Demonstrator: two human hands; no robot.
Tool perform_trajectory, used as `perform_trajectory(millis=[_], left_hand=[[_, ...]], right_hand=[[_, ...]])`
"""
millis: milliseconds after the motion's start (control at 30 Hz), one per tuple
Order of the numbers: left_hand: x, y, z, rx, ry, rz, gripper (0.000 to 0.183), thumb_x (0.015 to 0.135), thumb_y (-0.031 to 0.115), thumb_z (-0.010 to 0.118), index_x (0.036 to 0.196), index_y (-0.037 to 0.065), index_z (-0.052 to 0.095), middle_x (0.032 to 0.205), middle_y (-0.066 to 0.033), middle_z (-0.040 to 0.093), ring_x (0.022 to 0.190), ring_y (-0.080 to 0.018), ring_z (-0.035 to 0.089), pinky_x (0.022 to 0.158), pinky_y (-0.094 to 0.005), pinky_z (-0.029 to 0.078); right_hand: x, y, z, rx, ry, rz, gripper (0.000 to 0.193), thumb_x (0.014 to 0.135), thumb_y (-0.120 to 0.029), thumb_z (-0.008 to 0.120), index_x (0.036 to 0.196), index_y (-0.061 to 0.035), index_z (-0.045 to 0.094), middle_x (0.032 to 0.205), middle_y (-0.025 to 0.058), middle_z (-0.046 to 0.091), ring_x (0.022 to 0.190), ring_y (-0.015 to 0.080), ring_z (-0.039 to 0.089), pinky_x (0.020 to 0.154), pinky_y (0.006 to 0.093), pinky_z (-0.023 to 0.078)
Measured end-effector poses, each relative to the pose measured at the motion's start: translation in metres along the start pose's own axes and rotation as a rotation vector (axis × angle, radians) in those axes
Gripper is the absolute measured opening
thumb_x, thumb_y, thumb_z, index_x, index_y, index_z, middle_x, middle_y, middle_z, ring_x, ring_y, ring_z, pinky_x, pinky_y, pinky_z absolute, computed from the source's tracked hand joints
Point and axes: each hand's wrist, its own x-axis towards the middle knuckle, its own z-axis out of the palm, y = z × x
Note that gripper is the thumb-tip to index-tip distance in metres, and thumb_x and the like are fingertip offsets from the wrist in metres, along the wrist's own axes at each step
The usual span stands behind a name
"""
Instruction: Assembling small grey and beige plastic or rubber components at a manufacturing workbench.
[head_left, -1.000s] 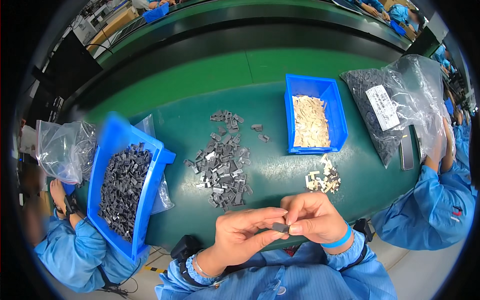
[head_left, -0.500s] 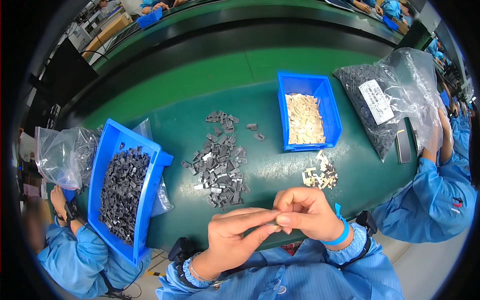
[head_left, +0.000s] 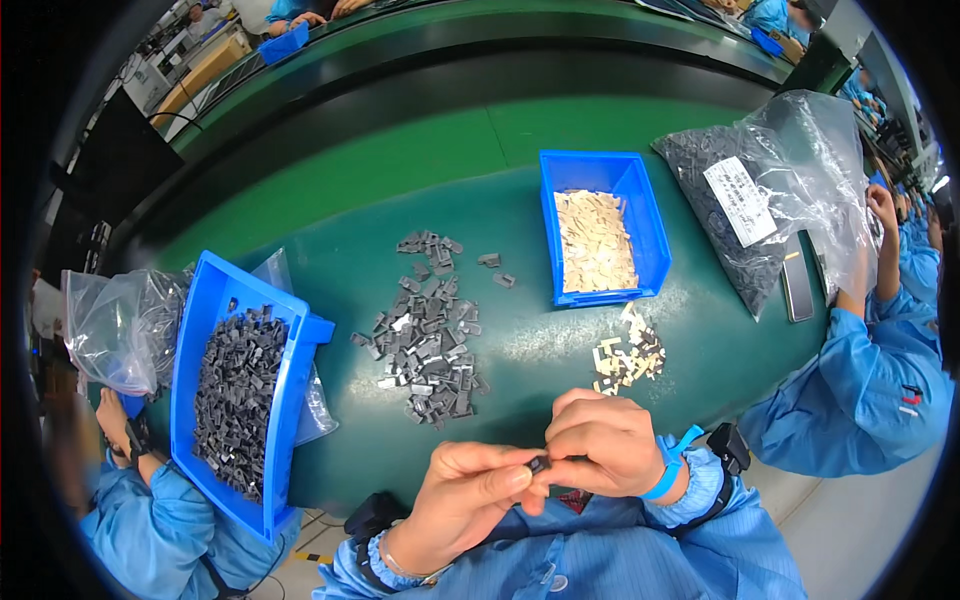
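Between the thumb and forefinger of my left hand is a small dark plastic piece. My right hand is closed, its fingertips pinching at the right end of the same piece; whether they also hold something smaller is hidden. Both hands meet at the table's near edge. Beyond them lies a loose pile of dark grey plastic pieces. A small heap of cream and black bits sits farther right, in front of a blue bin filled with cream-coloured flat pieces.
At left, a long blue bin holds many dark pieces, with a clear plastic bag beside it. At right are a large bag of dark parts and a phone. Co-workers in blue sit at both sides.
Both hands have shifted slightly down and left. The fingers have turned, so the dark piece now shows between them. The view has also moved a little.
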Motion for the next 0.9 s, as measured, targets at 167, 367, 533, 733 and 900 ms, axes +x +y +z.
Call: perform_trajectory(millis=[167, 367, 533, 733, 900], left_hand=[[-0.017, 0.034, -0.001, 0.763, 0.278, 0.755, 0.019, 0.076, 0.005, 0.061, 0.091, -0.006, 0.061, 0.085, -0.0195, 0.061, 0.060, -0.0251, 0.062, 0.050, -0.0324, 0.051], [-0.068, 0.117, -0.035, 1.338, 0.995, 1.389, 0.026, 0.083, -0.001, 0.052, 0.108, -0.008, 0.054, 0.099, -0.0191, 0.059, 0.089, -0.0223, 0.059, 0.080, -0.0295, 0.047], [-0.069, 0.135, -0.048, 2.199, 1.312, 1.118, 0.030, 0.082, -0.001, 0.051, 0.112, -0.004, 0.053, 0.118, -0.0173, 0.051, 0.109, -0.0262, 0.050, 0.092, -0.0335, 0.038], [-0.034, 0.097, -0.027, 1.997, 0.926, 1.184, 0.030, 0.079, -0.003, 0.052, 0.108, -0.004, 0.056, 0.121, -0.0177, 0.050, 0.111, -0.0285, 0.048, 0.094, -0.0356, 0.035], [-0.011, 0.059, -0.012, 1.821, 0.520, 1.026, 0.025, 0.076, -0.002, 0.056, 0.101, -0.005, 0.059, 0.113, -0.0200, 0.054, 0.107, -0.0290, 0.051, 0.091, -0.0359, 0.039]], right_hand=[[0.009, 0.006, -0.042, -0.410, -0.125, 0.048, 0.012, 0.069, -0.008, 0.068, 0.075, -0.0035, 0.060, 0.073, 0.0071, 0.058, 0.064, 0.0224, 0.056, 0.058, 0.0332, 0.045], [-0.002, 0.013, -0.077, -0.887, -0.283, 0.326, 0.010, 0.070, -0.007, 0.062, 0.079, -0.0061, 0.061, 0.076, 0.0051, 0.055, 0.074, 0.0220, 0.052, 0.068, 0.0340, 0.039], [-0.005, 0.020, -0.072, -0.836, -0.303, 0.303, 0.011, 0.069, -0.010, 0.063, 0.079, -0.0067, 0.061, 0.076, 0.0042, 0.054, 0.074, 0.0217, 0.051, 0.067, 0.0335, 0.038], [-0.005, 0.023, -0.066, -0.882, -0.377, 0.321, 0.011, 0.069, -0.013, 0.065, 0.078, -0.0082, 0.061, 0.075, 0.0033, 0.053, 0.074, 0.0209, 0.050, 0.068, 0.0326, 0.037], [-0.003, 0.029, -0.065, -0.928, -0.435, 0.323, 0.010, 0.068, -0.013, 0.065, 0.076, -0.0085, 0.061, 0.074, 0.0034, 0.053, 0.073, 0.0207, 0.050, 0.069, 0.0318, 0.037]])
